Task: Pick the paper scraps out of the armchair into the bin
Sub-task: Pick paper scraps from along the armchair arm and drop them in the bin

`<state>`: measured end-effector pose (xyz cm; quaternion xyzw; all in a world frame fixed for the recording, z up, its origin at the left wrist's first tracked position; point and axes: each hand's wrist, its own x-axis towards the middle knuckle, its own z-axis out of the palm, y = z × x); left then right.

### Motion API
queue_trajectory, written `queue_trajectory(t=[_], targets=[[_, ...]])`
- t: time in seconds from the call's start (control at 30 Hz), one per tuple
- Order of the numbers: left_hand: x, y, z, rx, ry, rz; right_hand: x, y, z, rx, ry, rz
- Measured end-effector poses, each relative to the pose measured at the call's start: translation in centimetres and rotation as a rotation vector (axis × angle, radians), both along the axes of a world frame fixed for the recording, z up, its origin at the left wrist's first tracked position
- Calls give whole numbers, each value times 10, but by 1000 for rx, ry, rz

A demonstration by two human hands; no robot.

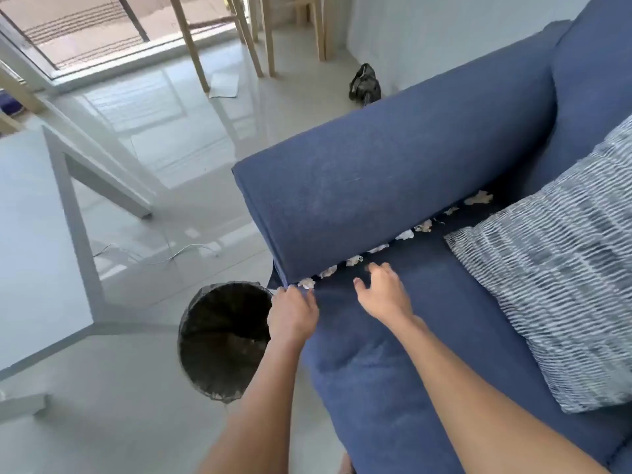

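Several crumpled white paper scraps [354, 260] lie in a row in the gap between the blue armchair's armrest [393, 172] and its seat cushion [427, 302]. My left hand [292, 314] rests at the front corner of the seat, fingers touching the nearest scrap [306, 283]; whether it grips the scrap is unclear. My right hand [384, 292] hovers over the seat beside the gap, fingers spread, holding nothing. A round bin with a black liner [222, 340] stands on the floor just left of the armchair, under my left forearm.
A striped grey-and-white pillow [554, 285] lies on the seat at right. A white table [37, 234] stands left of the bin. Wooden chair legs [201, 42] and a dark bag [364, 85] are further back on the glossy tiled floor.
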<state>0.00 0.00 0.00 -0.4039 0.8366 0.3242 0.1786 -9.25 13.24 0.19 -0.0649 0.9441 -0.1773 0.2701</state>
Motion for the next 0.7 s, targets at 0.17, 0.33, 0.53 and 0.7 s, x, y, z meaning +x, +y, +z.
queue_trajectory(t=[0.17,0.33,0.53,0.7], targets=[[-17,11,-53,-100,102,333,-8,-10,-52,-17,158,-30],[-19,13,-69,-159,154,541,-15,-16,-73,10,276,-76],[-22,9,-64,-51,196,708,-23,-28,-76,-20,266,-336],[-25,9,-63,-13,217,717,-20,-29,-73,-99,235,-467]])
